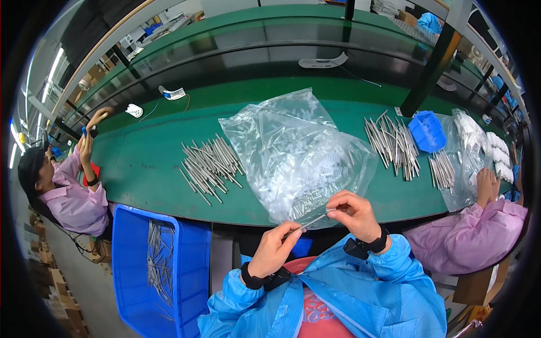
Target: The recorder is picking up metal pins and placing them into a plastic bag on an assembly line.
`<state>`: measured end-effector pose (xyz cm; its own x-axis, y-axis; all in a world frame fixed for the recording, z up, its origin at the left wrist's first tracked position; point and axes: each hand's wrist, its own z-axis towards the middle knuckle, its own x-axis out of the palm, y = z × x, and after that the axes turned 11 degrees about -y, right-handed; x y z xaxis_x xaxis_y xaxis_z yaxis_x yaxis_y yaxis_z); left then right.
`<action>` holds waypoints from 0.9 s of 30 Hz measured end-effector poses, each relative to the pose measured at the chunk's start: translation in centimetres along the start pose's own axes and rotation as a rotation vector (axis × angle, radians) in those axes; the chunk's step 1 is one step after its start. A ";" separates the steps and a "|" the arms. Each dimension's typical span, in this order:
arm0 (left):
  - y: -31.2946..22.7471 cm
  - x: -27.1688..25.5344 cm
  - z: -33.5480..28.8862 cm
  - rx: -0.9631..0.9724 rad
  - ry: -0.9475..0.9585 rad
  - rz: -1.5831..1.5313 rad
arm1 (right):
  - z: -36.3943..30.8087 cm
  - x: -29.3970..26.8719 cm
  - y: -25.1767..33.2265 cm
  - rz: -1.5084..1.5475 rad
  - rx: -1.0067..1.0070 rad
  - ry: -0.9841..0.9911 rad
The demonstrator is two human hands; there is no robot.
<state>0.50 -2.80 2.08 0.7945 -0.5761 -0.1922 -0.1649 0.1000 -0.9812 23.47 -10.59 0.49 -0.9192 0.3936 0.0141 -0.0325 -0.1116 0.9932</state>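
Note:
A thin grey metal rod (pixel 315 220) runs slantwise between my hands, just over the table's near edge. My left hand (pixel 273 248) is closed around its lower end, thumb and fingers pressed together. At the upper end, my right hand (pixel 356 215) pinches the rod's tip between thumb and forefinger. A small whitish bit shows at that fingertip, too small to make out. Right behind my hands lies a large clear plastic bag (pixel 282 121), holding many small clear plastic pieces (pixel 307 169).
Metal rods (pixel 213 166) lie heaped left of the bag; more rods (pixel 393 143) lie to its right, near a small blue bin (pixel 424 135). A big blue crate (pixel 194 276) with rods stands at my left. Co-workers in pink sit at left (pixel 76 197) and right (pixel 462 239).

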 end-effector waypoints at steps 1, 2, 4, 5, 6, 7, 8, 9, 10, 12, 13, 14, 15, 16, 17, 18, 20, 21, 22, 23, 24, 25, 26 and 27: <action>0.0 0.0 0.0 -0.003 -0.004 0.003 | 0.0 0.0 0.0 -0.019 -0.050 0.018; -0.1 0.0 0.0 -0.006 -0.007 0.006 | -0.1 0.0 0.0 -0.017 -0.047 0.016; -0.3 0.0 0.0 -0.017 -0.003 0.008 | -0.2 0.0 0.0 0.041 0.000 0.018; -0.3 0.0 0.0 -0.025 -0.001 0.009 | -0.3 0.1 -0.1 0.043 0.002 0.018; -0.3 0.0 -0.1 -0.027 0.000 0.010 | -0.4 0.1 -0.1 0.041 0.030 0.007; -0.3 0.0 -0.1 -0.023 -0.002 0.016 | -0.5 0.1 -0.1 0.039 0.058 -0.004; -0.2 -0.1 -0.1 -0.020 -0.003 0.022 | -0.6 0.2 0.1 0.040 0.059 -0.004; -0.3 -0.2 -0.2 -0.022 -0.003 0.022 | -0.6 0.2 0.5 -0.026 0.022 0.001; -0.4 -0.4 -0.1 -0.037 0.020 0.059 | -0.6 0.2 0.8 -0.093 -0.016 0.005; -0.5 -0.5 -0.2 -0.052 0.042 0.096 | -0.7 0.2 1.0 -0.117 -0.053 0.012; -0.4 -0.5 -0.2 -0.044 0.045 0.097 | -0.7 0.2 1.1 -0.141 -0.091 0.018; -0.4 -0.5 -0.2 -0.036 0.047 0.099 | -0.7 0.2 1.2 -0.141 -0.091 0.019; -0.5 -0.6 -0.2 -0.036 0.046 0.099 | -0.7 0.3 1.3 -0.140 -0.095 0.017; -0.7 -0.6 -0.2 -0.049 0.050 0.106 | -0.8 0.3 1.3 -0.139 -0.099 0.015; -0.7 -0.6 -0.3 -0.062 0.053 0.113 | -0.8 0.3 1.3 -0.139 -0.099 0.015; -0.7 -0.7 -0.3 -0.061 0.052 0.112 | -0.8 0.2 1.2 -0.132 -0.099 0.015; -0.6 -0.7 -0.3 -0.041 0.051 0.101 | -0.8 0.2 1.2 -0.124 -0.100 0.016; -0.6 -0.7 -0.4 -0.041 0.050 0.101 | -0.8 0.2 1.3 -0.132 -0.102 0.019; -0.6 -0.7 -0.4 -0.036 0.045 0.103 | -0.8 0.2 1.4 -0.140 -0.104 0.021; -0.5 -0.7 -0.4 -0.030 0.040 0.105 | -0.8 0.3 1.4 -0.140 -0.105 0.022; -0.4 -0.8 -0.5 -0.030 0.040 0.105 | -0.8 0.3 1.5 -0.172 -0.131 0.025; -0.1 -0.8 -0.5 -0.018 0.038 0.125 | -0.8 0.3 1.6 -0.204 -0.158 0.028; 0.0 -0.9 -0.5 -0.007 0.037 0.144 | -0.7 0.3 1.6 -0.205 -0.158 0.028; -0.3 -1.0 -0.4 -0.007 0.037 0.144 | -0.6 0.3 1.7 -0.242 -0.200 0.041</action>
<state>-0.49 -2.63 2.53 0.7401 -0.5861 -0.3298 -0.2796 0.1779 -0.9435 22.93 -11.23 2.06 -0.8904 0.3939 -0.2282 -0.3245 -0.1978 0.9250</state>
